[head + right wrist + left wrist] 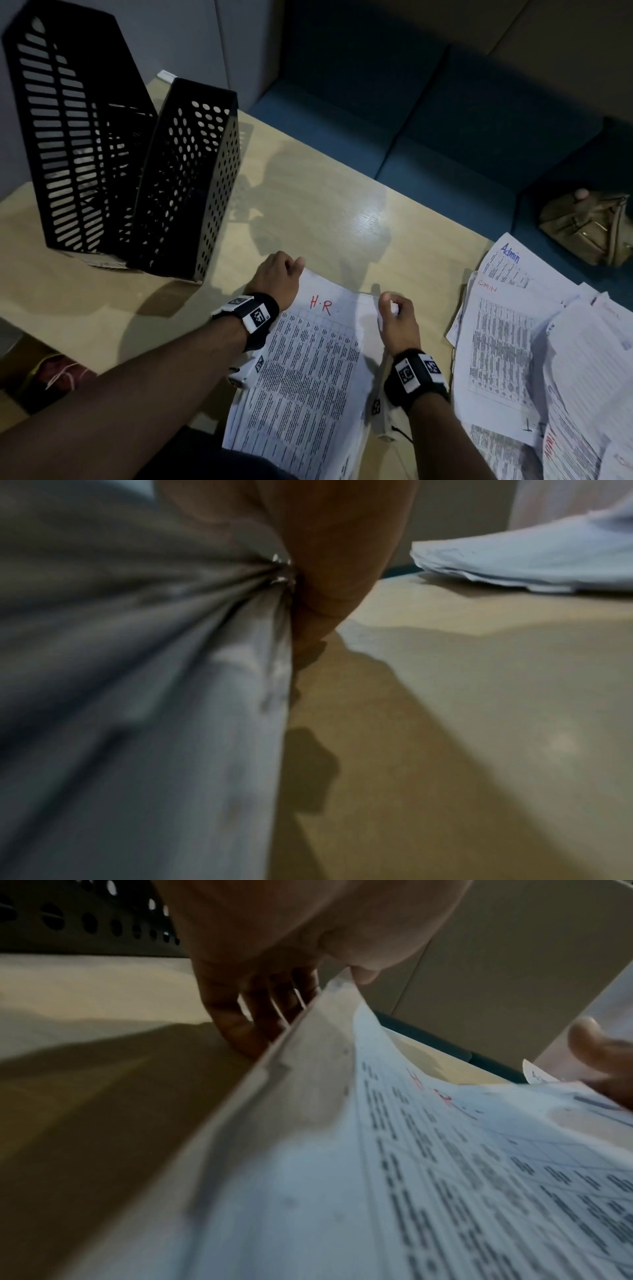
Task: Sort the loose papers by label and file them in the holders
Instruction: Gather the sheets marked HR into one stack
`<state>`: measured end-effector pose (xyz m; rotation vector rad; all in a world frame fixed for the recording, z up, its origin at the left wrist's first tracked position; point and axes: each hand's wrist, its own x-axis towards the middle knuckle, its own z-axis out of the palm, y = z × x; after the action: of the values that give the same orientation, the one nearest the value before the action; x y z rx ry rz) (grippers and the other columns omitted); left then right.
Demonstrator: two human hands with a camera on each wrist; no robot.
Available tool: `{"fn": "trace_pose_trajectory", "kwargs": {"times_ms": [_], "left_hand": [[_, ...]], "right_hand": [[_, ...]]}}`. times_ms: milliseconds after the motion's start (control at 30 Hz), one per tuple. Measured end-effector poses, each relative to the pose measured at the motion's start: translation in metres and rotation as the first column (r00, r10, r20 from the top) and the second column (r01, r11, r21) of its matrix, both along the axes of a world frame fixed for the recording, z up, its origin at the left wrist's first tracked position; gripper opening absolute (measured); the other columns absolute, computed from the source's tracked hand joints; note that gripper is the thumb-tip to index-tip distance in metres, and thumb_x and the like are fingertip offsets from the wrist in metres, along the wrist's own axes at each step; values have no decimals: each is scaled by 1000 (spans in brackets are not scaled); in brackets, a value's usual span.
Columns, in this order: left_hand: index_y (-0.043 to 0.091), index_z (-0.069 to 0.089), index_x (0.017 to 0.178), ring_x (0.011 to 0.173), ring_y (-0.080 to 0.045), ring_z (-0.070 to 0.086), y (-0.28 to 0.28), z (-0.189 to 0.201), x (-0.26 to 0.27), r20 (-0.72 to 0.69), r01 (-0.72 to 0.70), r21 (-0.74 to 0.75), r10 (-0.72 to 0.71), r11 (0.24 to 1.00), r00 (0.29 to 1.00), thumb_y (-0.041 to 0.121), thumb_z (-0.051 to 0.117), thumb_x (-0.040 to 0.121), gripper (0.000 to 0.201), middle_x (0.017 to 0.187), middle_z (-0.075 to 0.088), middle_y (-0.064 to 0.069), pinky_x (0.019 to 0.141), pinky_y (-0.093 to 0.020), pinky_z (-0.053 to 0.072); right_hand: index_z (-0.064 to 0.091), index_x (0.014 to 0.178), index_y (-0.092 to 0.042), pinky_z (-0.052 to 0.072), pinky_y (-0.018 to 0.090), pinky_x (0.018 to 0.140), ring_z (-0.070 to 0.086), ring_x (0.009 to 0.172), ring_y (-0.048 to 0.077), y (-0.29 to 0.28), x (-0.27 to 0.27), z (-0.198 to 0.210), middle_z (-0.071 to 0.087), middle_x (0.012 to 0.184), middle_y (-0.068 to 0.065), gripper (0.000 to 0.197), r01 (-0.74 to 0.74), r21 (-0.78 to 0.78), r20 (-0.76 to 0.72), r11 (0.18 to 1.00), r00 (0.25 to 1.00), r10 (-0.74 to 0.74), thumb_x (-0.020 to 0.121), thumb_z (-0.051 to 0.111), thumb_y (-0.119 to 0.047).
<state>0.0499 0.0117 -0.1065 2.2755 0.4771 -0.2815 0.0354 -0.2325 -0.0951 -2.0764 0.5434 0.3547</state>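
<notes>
A stack of printed sheets marked "H.R" in red (308, 363) stands in front of me, tilted toward me, with its far edge down on the wooden table (325, 205). My left hand (279, 274) grips the stack's far left corner, thumb on the printed face (363, 974) and fingers (240, 1026) behind. My right hand (394, 315) pinches the stack's right edge (267, 669). Two black perforated file holders (85, 137) (191, 178) stand at the far left of the table. Loose papers marked "Admin" (507, 329) lie spread at the right.
A blue sofa (445, 120) runs behind the table, with a tan bag (589, 226) on it at the right. The holder's perforated wall (85, 926) stands just beyond my left hand. The loose pile's edge (514, 566) lies right of my right hand.
</notes>
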Motion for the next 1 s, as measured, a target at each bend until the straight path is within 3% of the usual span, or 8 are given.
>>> {"fn": "trace_pose_trajectory", "kwargs": {"times_ms": [133,300,433,533,667,733,867,1000], "left_hand": [[11,50,116,106,-31,54,-3,8,-4,-177,54,19,-49,998,983,59,30,95,56,120,53,-10,89,-36,44],[12,35,141,126,-26,47,-8,8,-4,-188,-11,-182,-24,983,982,55,56,88,71,141,46,-7,101,-32,39],[22,59,123,116,-19,58,8,17,0,-261,-231,-600,86,766,962,46,79,73,60,124,63,4,95,-30,46],[17,65,114,108,-16,63,2,67,12,-65,-78,-661,46,747,997,29,75,81,36,115,69,-1,97,-32,44],[26,68,101,93,-6,69,-8,150,20,328,111,-736,208,668,922,13,71,85,21,95,74,10,81,-24,53],[19,65,104,91,-10,67,-11,163,16,449,216,-731,218,647,867,9,69,86,20,93,72,9,77,-23,52],[2,50,115,97,-14,58,-15,142,-3,547,340,-661,119,669,829,0,64,86,32,105,60,-8,85,-31,49],[16,48,122,110,14,53,-13,126,-8,583,355,-583,72,731,809,-5,67,82,49,119,56,19,92,-10,43]], "right_hand": [[53,122,-17,46,31,87,60,104,22,-7,-24,-24,63,115,1,64,5,-14,-48,1000,999,-6,75,65,-58],[57,124,-9,41,26,79,59,102,24,7,-19,-1,65,110,7,50,-26,-4,101,1000,995,26,84,65,-38],[59,120,-8,47,27,79,61,95,18,10,10,45,67,108,6,50,-8,27,294,1000,956,0,88,58,-47],[56,113,-9,53,28,73,65,88,15,17,36,96,67,99,1,72,-29,87,459,996,889,-14,79,47,-73],[42,127,3,45,9,80,55,86,-12,29,45,166,55,101,-8,50,73,130,628,989,766,-139,91,55,-29],[33,134,12,41,11,91,52,109,-4,31,37,181,55,122,8,67,85,192,687,978,700,-196,87,58,-29],[36,136,7,44,36,102,55,111,19,34,27,149,54,127,19,67,177,260,551,949,780,-297,84,66,-22],[38,119,-12,45,11,80,56,91,-14,36,7,116,56,103,-12,45,-5,139,543,990,837,-72,84,66,-12]]}}
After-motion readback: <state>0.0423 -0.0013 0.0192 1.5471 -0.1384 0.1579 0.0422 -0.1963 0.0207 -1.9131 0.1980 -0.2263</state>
